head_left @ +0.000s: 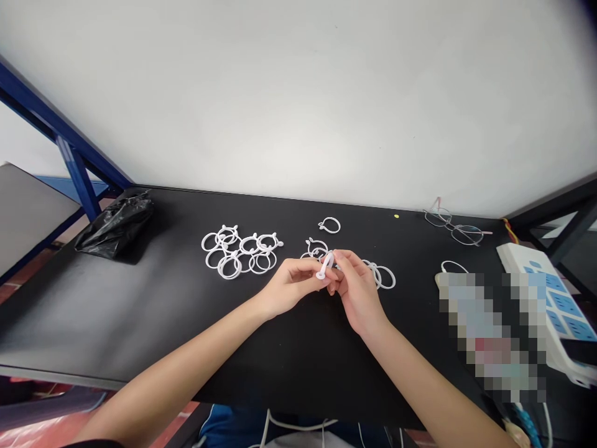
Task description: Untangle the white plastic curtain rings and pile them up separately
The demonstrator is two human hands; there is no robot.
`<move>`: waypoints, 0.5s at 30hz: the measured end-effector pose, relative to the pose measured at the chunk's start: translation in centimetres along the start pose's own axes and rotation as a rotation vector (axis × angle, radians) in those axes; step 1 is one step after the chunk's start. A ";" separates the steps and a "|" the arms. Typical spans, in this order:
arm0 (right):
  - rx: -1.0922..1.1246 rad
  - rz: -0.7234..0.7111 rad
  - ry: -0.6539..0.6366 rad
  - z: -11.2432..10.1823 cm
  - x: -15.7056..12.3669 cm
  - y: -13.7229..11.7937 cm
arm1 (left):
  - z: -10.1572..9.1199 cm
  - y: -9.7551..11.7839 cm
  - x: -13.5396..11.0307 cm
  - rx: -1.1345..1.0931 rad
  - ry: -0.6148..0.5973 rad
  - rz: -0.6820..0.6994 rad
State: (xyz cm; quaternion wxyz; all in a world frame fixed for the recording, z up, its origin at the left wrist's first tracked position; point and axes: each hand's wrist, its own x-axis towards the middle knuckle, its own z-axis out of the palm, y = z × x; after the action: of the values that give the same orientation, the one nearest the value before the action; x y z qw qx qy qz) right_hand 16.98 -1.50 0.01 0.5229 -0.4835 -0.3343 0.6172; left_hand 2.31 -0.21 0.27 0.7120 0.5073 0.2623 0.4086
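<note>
Over the middle of the black table (140,323), my left hand (291,287) and my right hand (355,287) meet and together pinch one small white plastic ring (325,266), held edge-on between the fingertips. Just behind the hands lies a loose pile of white rings (381,274), partly hidden by my right hand. A larger cluster of white rings (239,252) lies to the left of my left hand. A single white ring (329,225) sits apart, farther back.
A crumpled black plastic bag (116,225) lies at the table's back left. Wire-framed glasses (454,227) rest at the back right. A white and blue power strip (555,305) sits at the right edge beside a blurred object. A white wall stands behind.
</note>
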 end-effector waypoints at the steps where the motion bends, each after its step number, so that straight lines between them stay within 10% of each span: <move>1: -0.011 -0.003 -0.013 0.0 0.0 0.0 | 0.0 0.0 0.0 0.006 0.006 -0.001; 15: -0.585 -0.634 -0.106 -0.1 -1.2 1.4 | -0.5 -0.4 0.3 0.069 0.133 0.040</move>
State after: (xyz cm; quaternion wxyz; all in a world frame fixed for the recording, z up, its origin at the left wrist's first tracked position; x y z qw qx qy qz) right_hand 16.62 -3.00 -1.00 0.5098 -0.4526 -0.6533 0.3294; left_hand 2.18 0.26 -0.24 0.6665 0.5085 0.3129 0.4464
